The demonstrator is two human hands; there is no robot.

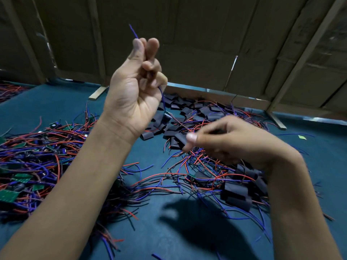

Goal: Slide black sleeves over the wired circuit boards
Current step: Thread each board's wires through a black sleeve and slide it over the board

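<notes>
L hand (136,87) pinches blue wire (162,97) w/ board (167,114) dangling mid-counter, R hand (221,139) grips sleeve (180,138): keep wire taut, thread ends thru sleeve first.

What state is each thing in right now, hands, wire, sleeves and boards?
left hand: raised, fingers curled, pinching a blue wire
blue wire: held up, hanging below the fingers, tip poking above them
right hand: low over the table, pinching a black sleeve, blurred
black sleeve: held, not on a board
loose sleeves: heaped behind
bare boards: unsleeved, tangled at left
sleeved boards: piled at right
</notes>
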